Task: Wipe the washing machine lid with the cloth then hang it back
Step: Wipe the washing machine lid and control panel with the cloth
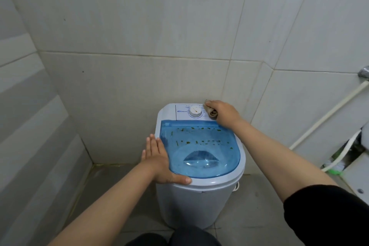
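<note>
Washing machine [197,195]: one, backed against tiled wall [139,78]; floor open both sides.
Lid [201,146]: one, blue, shut, stained.
Left hand [159,162]: fingers released, flat on left rim.
Right hand [223,114]: clenched around cloth [211,111] beside one dial [195,111].

control panel [182,111] | blue brand logo, too small to read | dial [195,111] markings illegible

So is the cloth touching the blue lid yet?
Apart. The head view shows the cloth bunched under the right hand on the white control panel, behind the blue lid.
</note>
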`<state>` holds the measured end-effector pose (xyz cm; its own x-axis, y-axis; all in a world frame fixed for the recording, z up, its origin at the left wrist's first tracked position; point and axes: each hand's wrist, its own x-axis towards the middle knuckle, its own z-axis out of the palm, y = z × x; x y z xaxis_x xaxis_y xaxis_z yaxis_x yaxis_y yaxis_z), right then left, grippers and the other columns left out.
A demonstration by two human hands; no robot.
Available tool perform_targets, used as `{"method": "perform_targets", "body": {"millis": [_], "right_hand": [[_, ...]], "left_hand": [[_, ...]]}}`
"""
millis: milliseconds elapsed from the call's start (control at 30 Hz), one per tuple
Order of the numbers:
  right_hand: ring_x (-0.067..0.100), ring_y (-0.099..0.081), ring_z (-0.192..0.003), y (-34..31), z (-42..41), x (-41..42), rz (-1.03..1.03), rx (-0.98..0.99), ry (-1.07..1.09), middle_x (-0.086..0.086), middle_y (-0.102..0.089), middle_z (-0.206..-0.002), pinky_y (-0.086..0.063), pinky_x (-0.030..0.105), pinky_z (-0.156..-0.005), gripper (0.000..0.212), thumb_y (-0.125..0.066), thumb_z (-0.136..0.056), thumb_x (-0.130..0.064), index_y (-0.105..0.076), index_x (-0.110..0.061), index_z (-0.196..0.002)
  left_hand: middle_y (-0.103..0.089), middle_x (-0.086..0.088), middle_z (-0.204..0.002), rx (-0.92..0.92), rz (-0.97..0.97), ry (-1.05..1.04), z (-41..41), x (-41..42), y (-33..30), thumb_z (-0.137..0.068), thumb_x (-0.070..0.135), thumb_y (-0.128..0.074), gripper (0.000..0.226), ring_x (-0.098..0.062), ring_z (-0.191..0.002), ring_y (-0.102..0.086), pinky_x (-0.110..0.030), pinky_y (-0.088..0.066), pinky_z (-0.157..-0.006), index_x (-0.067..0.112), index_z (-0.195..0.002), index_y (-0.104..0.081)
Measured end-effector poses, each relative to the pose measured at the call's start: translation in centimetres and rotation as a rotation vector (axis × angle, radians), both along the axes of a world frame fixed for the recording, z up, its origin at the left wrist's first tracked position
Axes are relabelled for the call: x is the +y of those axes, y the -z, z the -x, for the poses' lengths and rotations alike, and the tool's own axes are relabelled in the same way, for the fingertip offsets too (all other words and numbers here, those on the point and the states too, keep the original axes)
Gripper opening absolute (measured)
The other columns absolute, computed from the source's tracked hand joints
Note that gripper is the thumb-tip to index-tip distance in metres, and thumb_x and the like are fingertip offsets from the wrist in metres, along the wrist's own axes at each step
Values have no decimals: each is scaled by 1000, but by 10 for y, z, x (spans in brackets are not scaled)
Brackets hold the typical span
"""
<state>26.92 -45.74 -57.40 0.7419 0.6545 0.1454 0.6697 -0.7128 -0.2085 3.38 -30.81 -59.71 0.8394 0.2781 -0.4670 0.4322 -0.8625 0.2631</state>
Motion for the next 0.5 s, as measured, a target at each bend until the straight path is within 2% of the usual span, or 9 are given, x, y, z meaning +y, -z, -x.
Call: {"method": "perform_targets", "body": {"millis": [100, 233, 500], "right_hand": [[25, -44, -133, -1, 4, 9, -17, 28, -66, 1, -46, -147, -40, 35, -107, 65, -47, -79, 6, -48, -22, -137], [26, -45, -133, 0, 7, 7, -46, 87, -41, 1, -48, -145, -39, 35, -108, 71, -47, -74, 10, -48, -24, -137], [26, -50, -125, 3, 16, -20, 34, 108, -91, -1, -53, -139, -43, 36, -100, 70, -52, -72, 7, -52, -30, -132]], "left_hand": [[47, -18, -143, 2, 0, -5, 1, -1, -2, -39, 88, -60, 162, -30, -131, 44, -46, 12, -114, 2, -136, 36], [47, -17, -143, 7, 5, -10, 2, -1, -3, -38, 89, -60, 162, -30, -131, 44, -46, 12, -114, 3, -136, 37], [45, -17, -144, -9, 11, -10, 5, -3, -5, -42, 87, -61, 160, -30, -133, 42, -46, 11, -115, 3, -136, 36]]}}
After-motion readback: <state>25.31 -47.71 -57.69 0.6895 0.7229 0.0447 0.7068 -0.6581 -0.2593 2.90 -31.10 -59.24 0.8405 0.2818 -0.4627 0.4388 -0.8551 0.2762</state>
